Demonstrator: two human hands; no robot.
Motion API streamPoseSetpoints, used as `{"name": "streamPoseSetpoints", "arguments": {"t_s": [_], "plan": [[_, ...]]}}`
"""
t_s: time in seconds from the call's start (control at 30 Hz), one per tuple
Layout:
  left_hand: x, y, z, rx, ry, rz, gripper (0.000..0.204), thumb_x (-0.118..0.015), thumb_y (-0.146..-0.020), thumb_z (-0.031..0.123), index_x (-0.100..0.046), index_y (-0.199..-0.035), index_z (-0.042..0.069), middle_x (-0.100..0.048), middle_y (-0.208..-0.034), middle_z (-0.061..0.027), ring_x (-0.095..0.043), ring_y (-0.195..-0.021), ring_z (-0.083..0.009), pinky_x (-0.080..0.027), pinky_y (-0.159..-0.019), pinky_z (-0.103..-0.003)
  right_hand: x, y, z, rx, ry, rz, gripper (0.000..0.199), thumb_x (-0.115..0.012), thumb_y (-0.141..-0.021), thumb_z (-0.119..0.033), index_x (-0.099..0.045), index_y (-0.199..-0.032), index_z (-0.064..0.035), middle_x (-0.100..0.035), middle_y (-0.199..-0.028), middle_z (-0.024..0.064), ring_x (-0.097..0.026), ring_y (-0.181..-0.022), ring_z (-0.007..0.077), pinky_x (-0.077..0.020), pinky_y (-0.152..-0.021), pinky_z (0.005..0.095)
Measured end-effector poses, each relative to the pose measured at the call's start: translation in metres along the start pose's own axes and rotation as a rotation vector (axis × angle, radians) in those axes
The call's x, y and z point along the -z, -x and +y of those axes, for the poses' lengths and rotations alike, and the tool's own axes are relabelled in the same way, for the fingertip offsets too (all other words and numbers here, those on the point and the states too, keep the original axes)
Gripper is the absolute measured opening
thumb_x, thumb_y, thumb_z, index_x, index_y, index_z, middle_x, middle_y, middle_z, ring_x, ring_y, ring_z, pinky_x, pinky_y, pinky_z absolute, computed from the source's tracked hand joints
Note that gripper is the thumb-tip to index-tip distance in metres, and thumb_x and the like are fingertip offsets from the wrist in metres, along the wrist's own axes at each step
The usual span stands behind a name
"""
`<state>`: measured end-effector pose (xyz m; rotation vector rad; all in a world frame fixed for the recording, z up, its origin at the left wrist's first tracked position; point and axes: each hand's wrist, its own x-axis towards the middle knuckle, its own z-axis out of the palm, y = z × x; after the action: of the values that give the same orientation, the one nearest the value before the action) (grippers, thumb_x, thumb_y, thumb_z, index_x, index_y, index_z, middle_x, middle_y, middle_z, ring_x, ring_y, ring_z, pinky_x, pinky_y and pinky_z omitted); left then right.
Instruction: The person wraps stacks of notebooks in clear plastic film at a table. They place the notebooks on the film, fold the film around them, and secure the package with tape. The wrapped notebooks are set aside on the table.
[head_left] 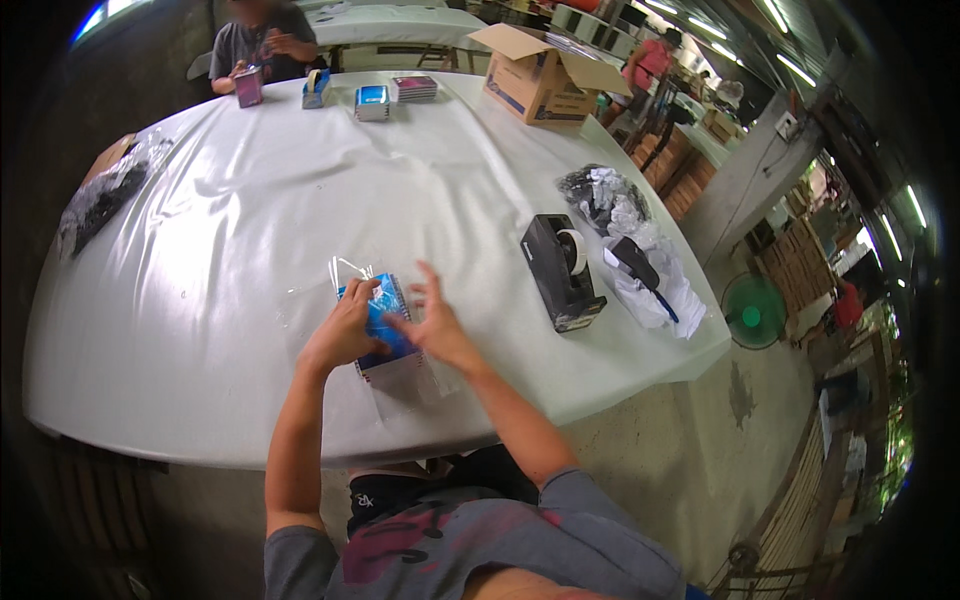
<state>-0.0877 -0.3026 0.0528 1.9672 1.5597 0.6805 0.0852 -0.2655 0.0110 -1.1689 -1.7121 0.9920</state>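
Observation:
A small stack of blue spiral notebooks [392, 310] lies near the front of the white-covered table, with clear plastic wrap [385, 392] spread under and around it. My left hand [345, 328] grips the stack from its left side, the fingers curled over the top cover and the plastic there. Just off the right, spiral-bound edge, my right hand [440, 325] has its fingers spread, one pointing up and the thumb side close to the cover. Nothing shows in the right hand, which is slightly blurred. The lower notebooks are partly hidden by my hands.
A black tape dispenser [560, 275] stands to the right, beside crumpled plastic [605, 200] and a dark-handled tool [640, 268]. Across the table [250, 330], a person [265, 45] handles a box-shaped bundle [249, 87]. An open carton [540, 80] sits at the far right.

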Motion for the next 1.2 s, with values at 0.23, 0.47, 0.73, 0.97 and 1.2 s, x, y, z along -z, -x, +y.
{"name": "streamPoseSetpoints", "arguments": {"t_s": [0.23, 0.47, 0.73, 0.97, 1.2], "plan": [[0.003, -0.002, 0.002, 0.006, -0.011, -0.016, 0.086, -0.081, -0.054, 0.006, -0.038, -0.128, -0.002, -0.043, -0.123, -0.0154, -0.046, -0.117, -0.0327, -0.042, -0.099, -0.037, 0.043, -0.025, 0.051, -0.268, -0.076, 0.112, 0.052, -0.067, -0.076, -0.001, -0.047, -0.123, -0.0086, -0.067, -0.072, 0.0089, -0.067, -0.075, 0.0222, -0.0536, -0.070, 0.0351], [0.004, -0.001, 0.009, 0.025, -0.008, -0.041, 0.084, -0.082, -0.055, 0.007, -0.039, -0.127, -0.002, -0.043, -0.121, -0.0146, -0.047, -0.116, -0.0304, -0.042, -0.100, -0.036, 0.093, -0.048, 0.024, 0.175, 0.084, 0.377, 0.022, -0.058, -0.080, 0.002, -0.055, -0.101, -0.0063, -0.063, -0.081, 0.0081, -0.063, -0.075, 0.0154, -0.0509, -0.066, 0.0282], [0.005, -0.002, 0.006, 0.019, -0.061, -0.035, 0.083, -0.083, -0.054, 0.008, -0.041, -0.126, 0.001, -0.046, -0.117, -0.0154, -0.049, -0.113, -0.0321, -0.044, -0.095, -0.038, -0.029, -0.083, 0.027, -0.086, -0.090, -0.136, 0.041, -0.068, -0.083, -0.023, -0.051, -0.114, -0.0037, -0.063, -0.099, 0.0143, -0.061, -0.096, 0.0209, -0.0475, -0.081, 0.0326], [0.007, -0.002, 0.005, -0.006, -0.067, -0.058, 0.083, -0.083, -0.056, 0.012, -0.041, -0.126, 0.000, -0.046, -0.120, -0.0166, -0.049, -0.115, -0.0321, -0.042, -0.097, -0.039, -0.024, -0.131, 0.023, 0.176, -0.221, -0.139, 0.055, -0.077, -0.070, -0.007, -0.053, -0.120, -0.0080, -0.063, -0.105, 0.0052, -0.059, -0.078, 0.0116, -0.0486, -0.071, 0.0275], [0.006, 0.003, -0.008, 0.006, -0.038, -0.109, 0.083, -0.082, -0.058, 0.017, -0.039, -0.128, 0.001, -0.045, -0.125, -0.0179, -0.045, -0.118, -0.0351, -0.039, -0.099, -0.040, 0.023, -0.077, -0.046, 0.685, 0.150, -0.994, 0.078, -0.062, -0.065, 0.016, -0.043, -0.133, -0.0177, -0.046, -0.130, 0.0039, -0.056, -0.093, 0.0221, -0.0507, -0.080, 0.0306]]}}
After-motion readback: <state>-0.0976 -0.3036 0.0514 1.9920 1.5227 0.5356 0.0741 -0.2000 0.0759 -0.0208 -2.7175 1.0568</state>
